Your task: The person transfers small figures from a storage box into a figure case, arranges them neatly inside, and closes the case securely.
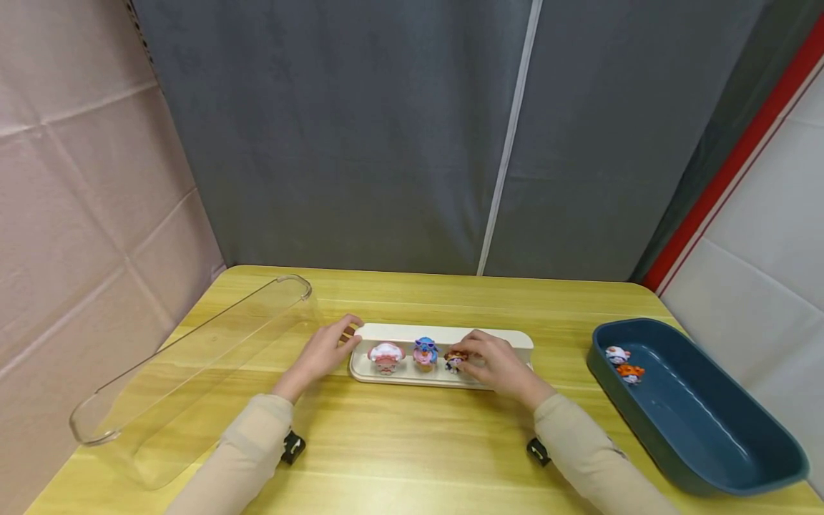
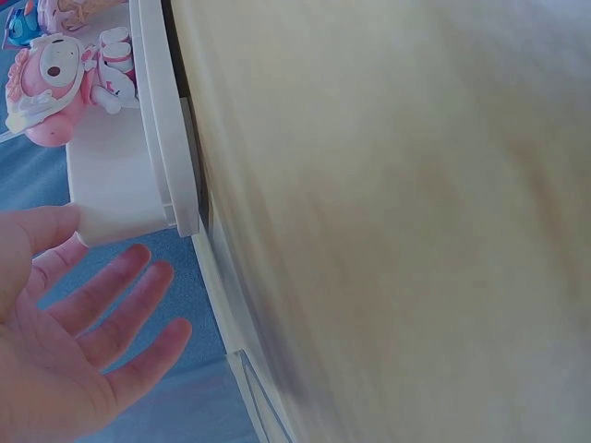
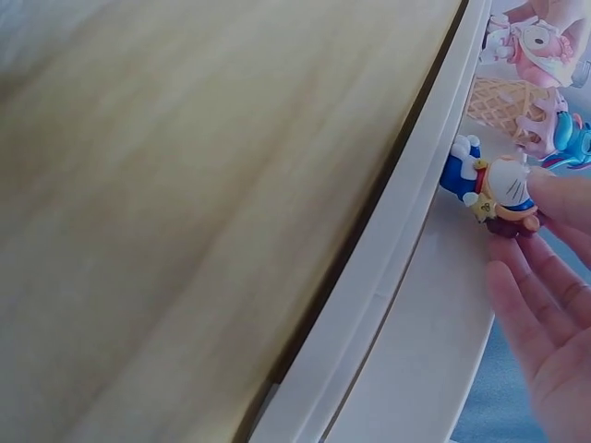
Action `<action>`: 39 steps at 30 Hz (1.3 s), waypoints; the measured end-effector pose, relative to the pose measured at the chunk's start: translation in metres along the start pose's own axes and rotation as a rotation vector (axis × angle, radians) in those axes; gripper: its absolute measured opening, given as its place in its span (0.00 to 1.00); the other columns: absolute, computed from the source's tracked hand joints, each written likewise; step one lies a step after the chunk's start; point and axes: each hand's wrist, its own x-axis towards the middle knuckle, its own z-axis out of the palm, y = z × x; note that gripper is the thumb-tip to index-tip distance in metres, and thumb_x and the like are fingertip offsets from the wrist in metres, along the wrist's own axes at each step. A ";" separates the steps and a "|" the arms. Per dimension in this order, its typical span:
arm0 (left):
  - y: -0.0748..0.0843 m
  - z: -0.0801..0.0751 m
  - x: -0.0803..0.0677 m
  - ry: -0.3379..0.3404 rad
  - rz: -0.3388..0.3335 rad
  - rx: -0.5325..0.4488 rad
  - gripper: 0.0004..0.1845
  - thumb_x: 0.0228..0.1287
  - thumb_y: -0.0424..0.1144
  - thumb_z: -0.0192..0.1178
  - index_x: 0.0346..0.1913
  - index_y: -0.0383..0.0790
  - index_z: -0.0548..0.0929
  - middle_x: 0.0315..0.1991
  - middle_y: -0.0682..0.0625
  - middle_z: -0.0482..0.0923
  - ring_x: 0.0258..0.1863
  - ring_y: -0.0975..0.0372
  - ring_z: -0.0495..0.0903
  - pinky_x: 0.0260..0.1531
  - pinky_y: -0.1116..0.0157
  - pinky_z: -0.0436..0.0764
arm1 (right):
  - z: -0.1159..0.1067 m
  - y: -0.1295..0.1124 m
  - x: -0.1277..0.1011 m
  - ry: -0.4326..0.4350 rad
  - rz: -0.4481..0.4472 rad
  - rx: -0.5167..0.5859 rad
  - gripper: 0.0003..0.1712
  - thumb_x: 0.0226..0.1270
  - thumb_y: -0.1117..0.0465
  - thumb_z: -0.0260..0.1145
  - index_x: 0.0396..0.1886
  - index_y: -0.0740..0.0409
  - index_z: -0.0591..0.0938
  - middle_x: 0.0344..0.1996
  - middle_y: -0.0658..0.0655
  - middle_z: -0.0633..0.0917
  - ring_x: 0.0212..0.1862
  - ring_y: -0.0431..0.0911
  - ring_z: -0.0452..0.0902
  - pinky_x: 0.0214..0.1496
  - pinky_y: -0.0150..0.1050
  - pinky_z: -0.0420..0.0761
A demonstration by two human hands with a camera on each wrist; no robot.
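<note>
A long white display base [image 1: 370, 332] with a raised back step lies mid-table. On it stand a pink figurine [image 1: 386, 360] with white trim and, beside it, a blue-topped figurine on a waffle cone [image 3: 511, 106]. My right hand [image 1: 498, 363] pinches a small blue-and-white cat figurine [image 3: 506, 183] with a brown cap between thumb and fingers, its feet at the base. At the base's left end is my left hand [image 1: 325, 352], thumb against the corner and the other fingers spread apart in the left wrist view.
A clear plastic cover [image 1: 212, 357] rests on the table at left. To the right, a dark blue bin [image 1: 695, 408] holds a white-capped figurine [image 1: 617, 355] and an orange one [image 1: 630, 373]. A grey curtain [image 1: 360, 143] hangs behind the table.
</note>
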 end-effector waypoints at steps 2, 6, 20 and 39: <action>0.000 0.000 0.000 -0.001 -0.002 -0.001 0.11 0.63 0.37 0.53 0.48 0.44 0.73 0.41 0.44 0.77 0.40 0.55 0.76 0.41 0.56 0.75 | 0.000 0.000 0.000 0.009 -0.010 0.000 0.14 0.52 0.65 0.67 0.41 0.56 0.81 0.36 0.48 0.78 0.35 0.41 0.73 0.34 0.36 0.75; 0.000 0.000 0.000 0.000 -0.002 0.000 0.11 0.62 0.38 0.53 0.48 0.44 0.73 0.41 0.44 0.77 0.40 0.55 0.76 0.41 0.56 0.74 | -0.001 0.000 0.000 0.019 -0.013 -0.001 0.14 0.52 0.66 0.67 0.41 0.56 0.81 0.36 0.49 0.78 0.35 0.41 0.74 0.34 0.36 0.75; 0.000 0.000 0.001 0.010 0.015 0.003 0.12 0.62 0.37 0.53 0.48 0.43 0.73 0.41 0.44 0.78 0.39 0.55 0.77 0.41 0.56 0.74 | -0.026 0.005 -0.004 0.093 -0.109 -0.039 0.15 0.48 0.68 0.69 0.39 0.61 0.81 0.32 0.53 0.80 0.33 0.43 0.76 0.30 0.33 0.77; 0.001 0.000 -0.001 0.007 0.008 -0.011 0.12 0.62 0.38 0.54 0.48 0.44 0.73 0.41 0.44 0.77 0.39 0.55 0.77 0.41 0.55 0.74 | -0.078 0.004 -0.027 0.018 -0.016 -0.159 0.15 0.52 0.64 0.67 0.41 0.58 0.80 0.36 0.51 0.79 0.35 0.42 0.74 0.31 0.35 0.77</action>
